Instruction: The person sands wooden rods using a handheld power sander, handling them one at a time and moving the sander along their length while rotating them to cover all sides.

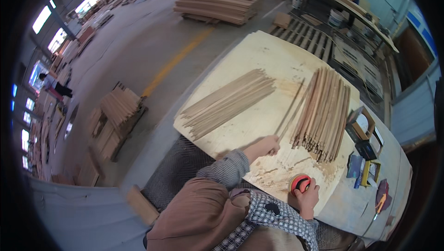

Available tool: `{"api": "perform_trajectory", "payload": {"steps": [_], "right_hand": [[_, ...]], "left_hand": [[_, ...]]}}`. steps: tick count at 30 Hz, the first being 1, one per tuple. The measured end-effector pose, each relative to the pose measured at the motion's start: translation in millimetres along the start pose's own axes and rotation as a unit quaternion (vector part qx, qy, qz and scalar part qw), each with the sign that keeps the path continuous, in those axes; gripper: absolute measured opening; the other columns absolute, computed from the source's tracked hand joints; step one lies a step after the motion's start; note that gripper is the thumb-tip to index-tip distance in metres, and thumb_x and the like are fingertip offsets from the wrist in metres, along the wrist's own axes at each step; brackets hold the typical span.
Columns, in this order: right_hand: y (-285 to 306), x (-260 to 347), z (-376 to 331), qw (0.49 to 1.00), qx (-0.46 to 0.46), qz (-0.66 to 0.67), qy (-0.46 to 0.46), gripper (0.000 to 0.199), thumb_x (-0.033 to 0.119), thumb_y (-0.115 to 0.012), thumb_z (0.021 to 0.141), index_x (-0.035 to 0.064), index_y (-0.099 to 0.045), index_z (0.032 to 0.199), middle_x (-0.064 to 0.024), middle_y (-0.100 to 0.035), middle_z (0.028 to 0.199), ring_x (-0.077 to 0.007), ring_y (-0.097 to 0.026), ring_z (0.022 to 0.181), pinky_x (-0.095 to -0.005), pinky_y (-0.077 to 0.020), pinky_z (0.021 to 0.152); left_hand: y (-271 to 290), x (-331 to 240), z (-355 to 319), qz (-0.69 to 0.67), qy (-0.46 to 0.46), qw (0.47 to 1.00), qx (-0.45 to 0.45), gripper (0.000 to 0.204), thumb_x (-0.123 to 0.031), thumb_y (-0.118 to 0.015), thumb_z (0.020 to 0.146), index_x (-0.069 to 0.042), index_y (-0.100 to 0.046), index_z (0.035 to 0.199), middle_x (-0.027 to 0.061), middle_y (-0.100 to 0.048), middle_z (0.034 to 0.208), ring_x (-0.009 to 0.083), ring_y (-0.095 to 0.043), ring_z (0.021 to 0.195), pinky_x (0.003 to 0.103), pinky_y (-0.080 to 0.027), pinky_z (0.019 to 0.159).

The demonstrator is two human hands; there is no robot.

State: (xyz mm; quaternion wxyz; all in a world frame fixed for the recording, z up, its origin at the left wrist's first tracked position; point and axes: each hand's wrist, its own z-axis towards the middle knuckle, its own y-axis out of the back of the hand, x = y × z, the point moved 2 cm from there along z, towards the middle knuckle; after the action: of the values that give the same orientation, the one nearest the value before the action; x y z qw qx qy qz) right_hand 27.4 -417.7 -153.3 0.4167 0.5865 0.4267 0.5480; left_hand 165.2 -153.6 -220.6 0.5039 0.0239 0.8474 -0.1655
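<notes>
Strip (294,114) (slender wood) in left hand (268,146)

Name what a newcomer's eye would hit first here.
Probably the red round object in the right hand, a bright spot near the close edge of the pale board. Next, the thick bundle of brown wooden sticks on the board's right half, with a flatter, paler batch of strips to its left. Between them, the left hand holds one thin strip.
</notes>
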Motion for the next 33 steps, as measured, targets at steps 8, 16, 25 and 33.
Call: {"api": "perform_trajectory", "payload": {"steps": [8, 16, 25, 33], "right_hand": [[-54.4, -65.6, 16.2, 0.995, 0.081, 0.053, -0.002, 0.098, 0.022, -0.077, 0.056, 0.0193, -0.027, 0.141, -0.0205, -0.048, 0.114, -0.0417, -0.055, 0.096, -0.0472, -0.047, 0.082], [5.2, -25.2, 5.9, 0.994, 0.092, 0.029, 0.048, 0.093, 0.015, -0.073, 0.056, 0.019, -0.032, 0.14, -0.0221, -0.048, 0.113, -0.0432, -0.053, 0.099, -0.0469, -0.0454, 0.085], [10.4, -37.6, -11.9, 0.948, 0.095, 0.284, 0.104, 0.085, 0.001, -0.067, 0.06, 0.0048, -0.035, 0.139, -0.0204, -0.043, 0.135, -0.0305, -0.039, 0.126, -0.0351, -0.0255, 0.108], [24.1, -9.8, 38.0, 0.979, 0.005, 0.122, 0.162, 0.076, 0.01, -0.067, 0.065, 0.001, -0.04, 0.135, -0.0216, -0.047, 0.128, -0.0374, -0.045, 0.116, -0.037, -0.0341, 0.101]], "left_hand": [[34.5, 31.3, -196.3, 0.363, -0.073, 0.915, -0.159, 0.017, -0.022, -0.059, 0.072, -0.006, -0.056, 0.077, 0.0133, -0.056, 0.071, 0.0294, -0.057, 0.072, 0.04, -0.042, 0.063], [31.1, 115.1, -285.6, 0.562, 0.015, 0.798, -0.218, 0.035, -0.044, -0.057, 0.078, -0.01, -0.064, 0.072, 0.0134, -0.06, 0.066, 0.0351, -0.059, 0.063, 0.045, -0.044, 0.054], [30.6, 113.1, -263.7, 0.601, -0.066, 0.773, -0.192, 0.044, -0.045, -0.054, 0.084, -0.004, -0.064, 0.07, 0.013, -0.06, 0.063, 0.0331, -0.06, 0.062, 0.044, -0.046, 0.055], [32.4, 81.7, -200.6, 0.603, -0.055, 0.785, -0.131, 0.04, -0.04, -0.051, 0.087, -0.005, -0.069, 0.083, 0.0141, -0.065, 0.074, 0.0325, -0.061, 0.068, 0.043, -0.046, 0.062]]}}
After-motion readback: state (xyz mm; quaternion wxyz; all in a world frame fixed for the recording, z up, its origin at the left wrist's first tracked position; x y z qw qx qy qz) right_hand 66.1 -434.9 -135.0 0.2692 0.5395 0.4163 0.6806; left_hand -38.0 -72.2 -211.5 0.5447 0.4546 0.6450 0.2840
